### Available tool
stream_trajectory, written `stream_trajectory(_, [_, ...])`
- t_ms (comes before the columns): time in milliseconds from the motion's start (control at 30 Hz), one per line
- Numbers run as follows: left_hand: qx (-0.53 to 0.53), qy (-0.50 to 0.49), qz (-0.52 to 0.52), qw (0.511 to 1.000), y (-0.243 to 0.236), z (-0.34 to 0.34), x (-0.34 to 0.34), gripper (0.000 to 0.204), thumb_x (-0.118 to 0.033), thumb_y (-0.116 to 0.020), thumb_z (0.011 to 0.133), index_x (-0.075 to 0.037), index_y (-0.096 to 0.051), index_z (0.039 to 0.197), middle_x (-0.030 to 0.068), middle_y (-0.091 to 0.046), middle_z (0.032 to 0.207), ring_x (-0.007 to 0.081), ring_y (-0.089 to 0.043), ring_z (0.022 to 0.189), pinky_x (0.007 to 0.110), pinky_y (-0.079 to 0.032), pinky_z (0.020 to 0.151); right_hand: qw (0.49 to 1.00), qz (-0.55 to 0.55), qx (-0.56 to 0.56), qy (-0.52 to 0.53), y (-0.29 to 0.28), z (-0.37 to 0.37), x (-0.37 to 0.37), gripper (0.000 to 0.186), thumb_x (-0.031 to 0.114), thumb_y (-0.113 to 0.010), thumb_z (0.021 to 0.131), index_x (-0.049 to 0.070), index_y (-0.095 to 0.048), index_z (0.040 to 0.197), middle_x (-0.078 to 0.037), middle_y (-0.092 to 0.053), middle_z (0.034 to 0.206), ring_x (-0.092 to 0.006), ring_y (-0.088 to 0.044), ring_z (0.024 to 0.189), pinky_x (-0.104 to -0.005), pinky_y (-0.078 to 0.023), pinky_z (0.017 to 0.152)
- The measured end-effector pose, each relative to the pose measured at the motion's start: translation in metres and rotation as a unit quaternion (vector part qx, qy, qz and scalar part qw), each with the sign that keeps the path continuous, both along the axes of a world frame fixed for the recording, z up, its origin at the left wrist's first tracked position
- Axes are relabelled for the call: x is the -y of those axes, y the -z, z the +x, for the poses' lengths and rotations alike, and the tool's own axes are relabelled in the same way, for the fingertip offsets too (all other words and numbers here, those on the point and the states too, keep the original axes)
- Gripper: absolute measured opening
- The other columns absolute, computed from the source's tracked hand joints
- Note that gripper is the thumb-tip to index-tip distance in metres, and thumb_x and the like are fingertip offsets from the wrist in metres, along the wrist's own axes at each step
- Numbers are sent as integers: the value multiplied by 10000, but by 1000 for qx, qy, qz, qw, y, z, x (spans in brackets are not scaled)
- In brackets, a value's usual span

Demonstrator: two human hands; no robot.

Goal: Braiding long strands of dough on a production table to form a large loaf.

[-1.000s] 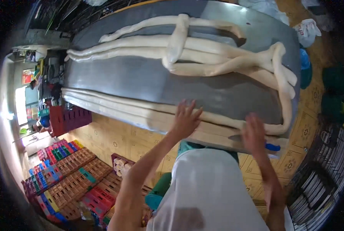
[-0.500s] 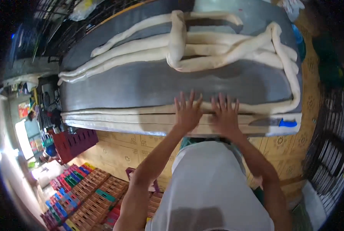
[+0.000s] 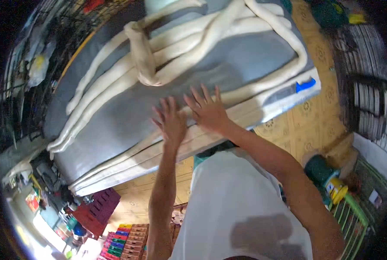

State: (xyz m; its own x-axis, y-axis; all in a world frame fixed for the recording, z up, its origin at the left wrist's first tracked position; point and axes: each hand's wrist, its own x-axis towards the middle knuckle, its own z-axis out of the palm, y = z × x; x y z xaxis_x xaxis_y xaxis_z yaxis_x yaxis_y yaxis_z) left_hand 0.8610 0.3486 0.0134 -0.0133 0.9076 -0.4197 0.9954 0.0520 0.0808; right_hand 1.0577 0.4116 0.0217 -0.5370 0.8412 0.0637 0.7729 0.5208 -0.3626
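Long pale dough ropes lie across a grey-topped table. My left hand presses with spread fingers on the dough rope nearest the table's front edge. Close beside it, my right hand rests on the same rope, fingers spread and palm down. To the right, that rope bends back toward the far side. Thicker dough strands lie beyond my hands, with one folded piece laid across them. Near the front right corner is a knife with a blue handle.
The grey tabletop stretches left and right of my hands. Stacked crates in several colours and a dark red crate stand at the lower left. Metal racks are on the right, above a tiled floor.
The view has turned, so the table now slants down to the left. My hands, still spread on the dough rope, appear farther left in the picture and closer together.
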Motion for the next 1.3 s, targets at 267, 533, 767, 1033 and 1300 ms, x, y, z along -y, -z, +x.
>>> stream_trajectory(267, [88,-1,-23,996,-12,17,27,775,-465,-545,1093,-111,-291,1734,215,-190,1810,588,-161,1619,826,-120,1226,993,-48,13,-102,5,50,5,645,420,-669,983,120,-568,1546,-224,-525,1593,-453,-461,1495,-756,-289,1220])
stream_trajectory(533, [116,-47,-109,986,-16,-19,38,726,-480,-604,1091,-201,-356,1714,110,-311,1787,482,-235,1633,759,-127,1267,968,-104,-21,-229,-1,98,-39,622,332,-708,947,72,-597,1501,-226,-520,1565,-449,-477,1474,-657,-329,1247])
stream_trajectory(767, [173,-58,34,983,-21,111,-3,609,-349,-737,1040,-124,-579,1583,128,-563,1638,382,-438,1558,592,-237,1304,994,-34,-81,-71,10,285,-106,582,248,-824,870,47,-647,1388,-168,-652,1314,-408,-614,1250,-591,-467,1076])
stream_trajectory(1033, [28,67,15,997,-10,263,-45,723,-487,-615,1069,-169,-414,1686,147,-246,1803,484,-153,1656,705,-166,1296,986,-115,32,-120,-34,311,-123,531,227,-794,926,21,-641,1391,-187,-637,1358,-406,-617,1270,-592,-479,1095])
stream_trajectory(1300, [25,-115,172,978,10,267,-139,734,-515,-510,1093,-121,-368,1696,221,-329,1751,559,-277,1584,759,-223,1245,991,71,89,-70,28,264,-159,748,408,-623,1028,40,-419,1645,-194,-403,1705,-445,-385,1547,-664,-231,1295])
